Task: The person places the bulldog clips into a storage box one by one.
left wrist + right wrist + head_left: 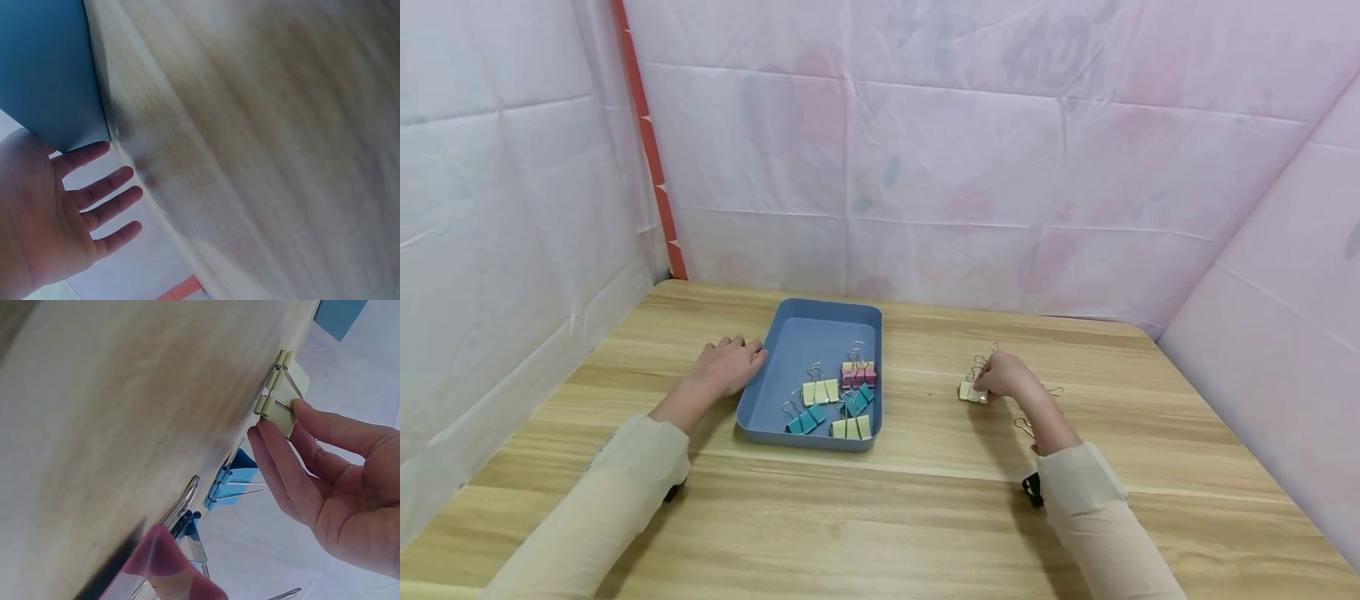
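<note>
My right hand (1006, 375) pinches a pale yellow binder clip (300, 381) between thumb and fingers, low over the wooden table, right of the tray. My left hand (727, 367) rests at the left side of a blue tray (805, 337), fingers extended, a fingertip touching its outer wall; the thumb is mostly hidden. Inside the tray, toward its near right part, lie yellow clips (821, 392), teal clips (807, 420) and a pink clip (858, 377).
Near the right hand in its wrist view stand a blue binder clip (231, 484), a dark blue clip (187, 528) and a pink clip (159, 556). In the head view the right arm partly covers them. White patterned sheets (940, 167) enclose the table's back and sides.
</note>
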`<state>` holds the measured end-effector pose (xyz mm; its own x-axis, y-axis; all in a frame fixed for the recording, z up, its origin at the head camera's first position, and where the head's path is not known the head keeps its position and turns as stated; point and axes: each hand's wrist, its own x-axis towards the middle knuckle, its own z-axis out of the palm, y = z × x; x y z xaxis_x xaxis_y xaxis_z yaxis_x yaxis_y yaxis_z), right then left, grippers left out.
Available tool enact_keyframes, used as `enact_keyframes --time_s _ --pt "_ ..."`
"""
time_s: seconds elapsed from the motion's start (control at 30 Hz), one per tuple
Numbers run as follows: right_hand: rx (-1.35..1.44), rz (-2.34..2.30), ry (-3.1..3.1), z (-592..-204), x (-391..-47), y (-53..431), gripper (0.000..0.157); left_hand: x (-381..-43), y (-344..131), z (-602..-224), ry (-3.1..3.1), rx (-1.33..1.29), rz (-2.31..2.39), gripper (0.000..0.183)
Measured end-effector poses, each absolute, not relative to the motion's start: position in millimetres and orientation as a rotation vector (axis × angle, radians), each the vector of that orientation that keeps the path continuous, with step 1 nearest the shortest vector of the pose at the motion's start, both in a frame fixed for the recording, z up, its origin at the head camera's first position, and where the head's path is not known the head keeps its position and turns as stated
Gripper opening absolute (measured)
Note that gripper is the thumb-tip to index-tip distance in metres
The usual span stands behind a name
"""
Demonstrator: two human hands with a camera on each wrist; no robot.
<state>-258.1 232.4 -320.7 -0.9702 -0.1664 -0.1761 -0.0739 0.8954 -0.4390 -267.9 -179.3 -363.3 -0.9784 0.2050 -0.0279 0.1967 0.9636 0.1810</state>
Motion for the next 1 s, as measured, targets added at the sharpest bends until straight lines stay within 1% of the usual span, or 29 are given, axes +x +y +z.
enact_keyframes --time_s 0.63,1.0 --pt "-0.228 -0.706 2.934 -309 -249 220 0.015 -268 -179 -363 3.068 0.314 0.277 0.052" --pt "-0.292 -0.797 2.956 -302 -243 206 0.013 -267 -179 -363 3.066 0.307 0.282 0.052"
